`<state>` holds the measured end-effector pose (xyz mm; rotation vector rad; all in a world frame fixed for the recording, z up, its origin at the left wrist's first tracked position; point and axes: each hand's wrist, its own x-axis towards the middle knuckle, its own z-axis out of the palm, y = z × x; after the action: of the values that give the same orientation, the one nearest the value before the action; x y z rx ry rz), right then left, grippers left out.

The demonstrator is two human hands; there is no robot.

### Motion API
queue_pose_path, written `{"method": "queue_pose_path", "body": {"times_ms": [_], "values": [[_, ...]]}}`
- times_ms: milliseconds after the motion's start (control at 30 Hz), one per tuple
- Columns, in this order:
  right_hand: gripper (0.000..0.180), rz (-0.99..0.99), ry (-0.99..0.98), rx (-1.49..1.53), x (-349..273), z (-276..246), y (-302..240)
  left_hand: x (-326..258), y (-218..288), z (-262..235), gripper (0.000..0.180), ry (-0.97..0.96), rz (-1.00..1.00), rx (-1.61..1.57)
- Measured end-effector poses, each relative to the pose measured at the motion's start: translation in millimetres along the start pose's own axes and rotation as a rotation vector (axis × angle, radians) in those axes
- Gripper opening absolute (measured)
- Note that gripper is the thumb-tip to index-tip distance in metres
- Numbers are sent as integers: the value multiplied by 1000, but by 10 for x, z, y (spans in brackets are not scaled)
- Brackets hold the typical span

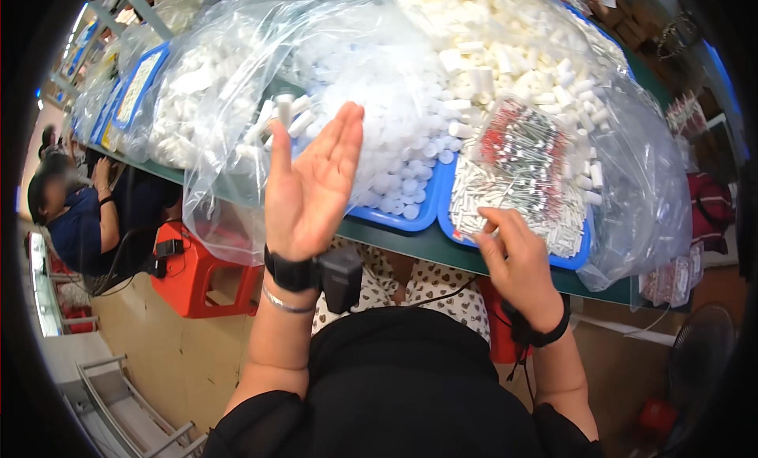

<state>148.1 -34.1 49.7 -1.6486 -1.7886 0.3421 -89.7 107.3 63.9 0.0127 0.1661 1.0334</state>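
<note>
My left hand [312, 191] is raised with its palm turned up and fingers stretched out, nothing lying on it. Behind it sits a heap of translucent white round caps [387, 162], partly in a blue tray [395, 219]. At the near edge of a second blue tray [583, 251], my right hand [517, 259] has thumb and forefinger curled together; what they hold, if anything, is too small to make out. Short thin white tubes [478, 191] fill this tray. On top of them rests a clear bag-like pack of metal pins with red parts [525, 146].
Cream-white cylinders [505, 43] pile up at the back, in clear plastic sheeting [639, 174] that hangs over the table edge. White pieces [201, 87] lie in another bag at left. A red stool [201, 272] and a seated person [79, 213] are beyond the left side.
</note>
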Motion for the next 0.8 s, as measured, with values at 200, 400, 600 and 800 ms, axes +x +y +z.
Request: {"method": "queue_pose_path", "body": {"times_ms": [200,400,600,800], "values": [[21,-157,51,-472,245,-185,371,-253,-493,-371,29,-118,55,1497],[18,-211,-24,-669,375,-152,494,-24,-637,-567,25,-295,696,2311],[13,-227,120,-289,399,-215,408,61,-693,-534,15,-241,543,2508],[17,55,173,-6,270,-271,245,93,-682,-548,8,-312,566,2474]]}}
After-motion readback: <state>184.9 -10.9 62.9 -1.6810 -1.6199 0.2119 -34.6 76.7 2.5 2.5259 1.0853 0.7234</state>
